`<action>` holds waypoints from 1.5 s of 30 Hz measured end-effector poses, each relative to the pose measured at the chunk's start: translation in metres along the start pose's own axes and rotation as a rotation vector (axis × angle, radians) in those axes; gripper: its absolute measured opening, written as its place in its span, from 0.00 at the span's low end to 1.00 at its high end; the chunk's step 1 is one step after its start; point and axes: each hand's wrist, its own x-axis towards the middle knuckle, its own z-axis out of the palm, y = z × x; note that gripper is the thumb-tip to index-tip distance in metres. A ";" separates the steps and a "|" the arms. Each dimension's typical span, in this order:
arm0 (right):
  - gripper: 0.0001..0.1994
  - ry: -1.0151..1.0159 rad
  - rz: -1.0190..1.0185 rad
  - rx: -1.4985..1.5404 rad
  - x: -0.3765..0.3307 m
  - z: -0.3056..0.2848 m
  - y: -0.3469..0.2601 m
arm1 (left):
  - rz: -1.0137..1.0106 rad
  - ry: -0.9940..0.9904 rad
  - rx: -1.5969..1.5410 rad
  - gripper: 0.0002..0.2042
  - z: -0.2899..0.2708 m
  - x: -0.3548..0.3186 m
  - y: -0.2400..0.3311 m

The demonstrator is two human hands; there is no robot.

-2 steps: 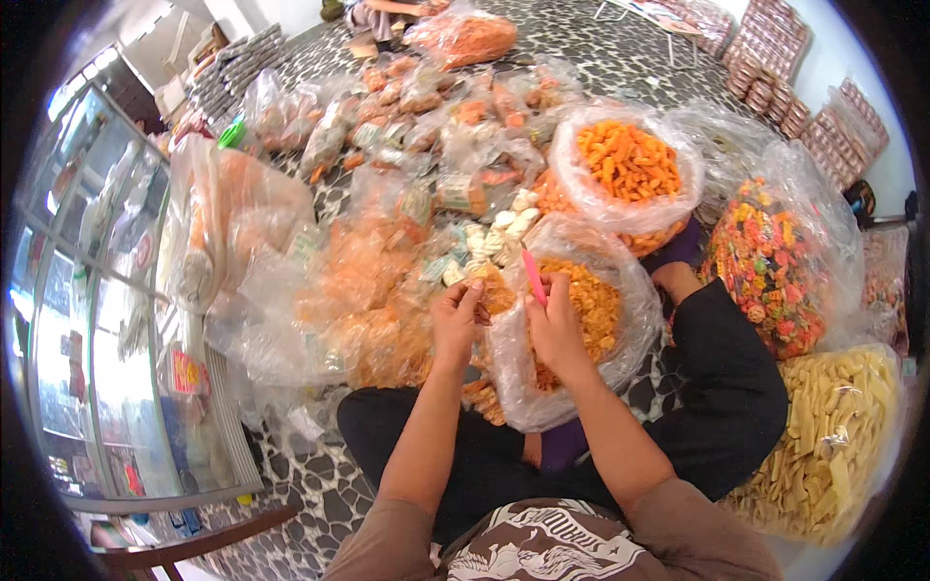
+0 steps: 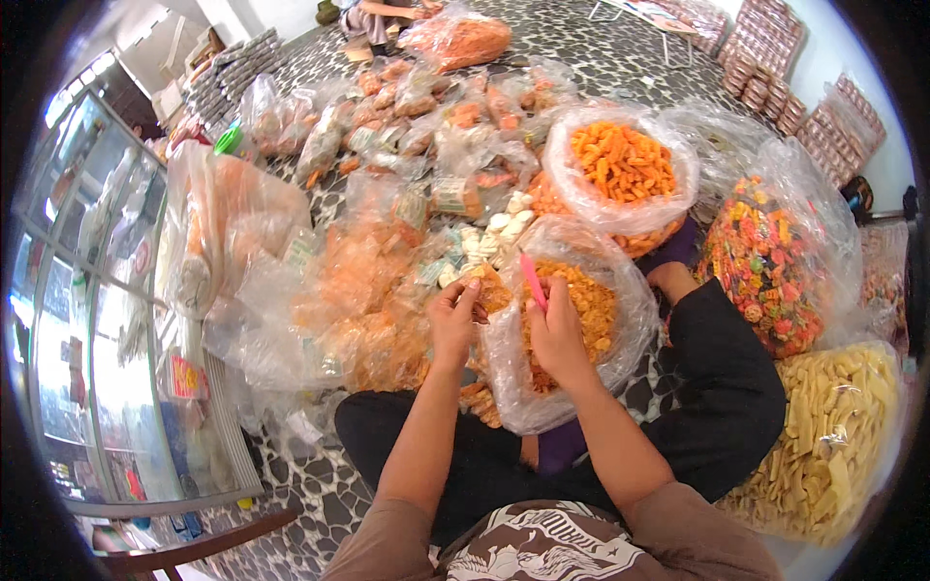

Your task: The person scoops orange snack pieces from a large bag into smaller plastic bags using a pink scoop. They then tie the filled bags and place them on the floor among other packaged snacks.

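In the head view, a bag of orange sticks (image 2: pixel 684 180) stands at 1 o'clock from the hands, a bag of multicoloured snacks (image 2: pixel 760 266) at 3, and crumpled orange packets (image 2: pixel 363 266) at 10. The right hand (image 2: pixel 555 329), closed round a slim pink tool (image 2: pixel 533 281), partly hides an open clear sack (image 2: pixel 635 324) of crumbly golden-orange snacks. The left hand (image 2: pixel 450 324) pinches a small orange item (image 2: pixel 493 290), perhaps a packet, at its 2 o'clock.

Left forearm (image 2: pixel 418 436) angled toward one o'clock, left hand (image 2: pixel 453 318) pinching; right forearm (image 2: pixel 617 426) slanting toward eleven, right hand (image 2: pixel 554 324) curled tight!
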 end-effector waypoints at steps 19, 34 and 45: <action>0.32 -0.149 -0.115 -0.380 -0.001 -0.039 -0.015 | 0.431 0.100 0.360 0.16 0.072 0.017 -0.011; 0.31 -0.294 -0.002 -0.491 -0.017 -0.048 -0.016 | 0.355 0.240 0.287 0.18 0.078 0.029 -0.001; 0.15 0.040 0.156 -0.235 0.006 -0.048 0.003 | 0.264 0.124 0.378 0.20 0.078 0.014 -0.014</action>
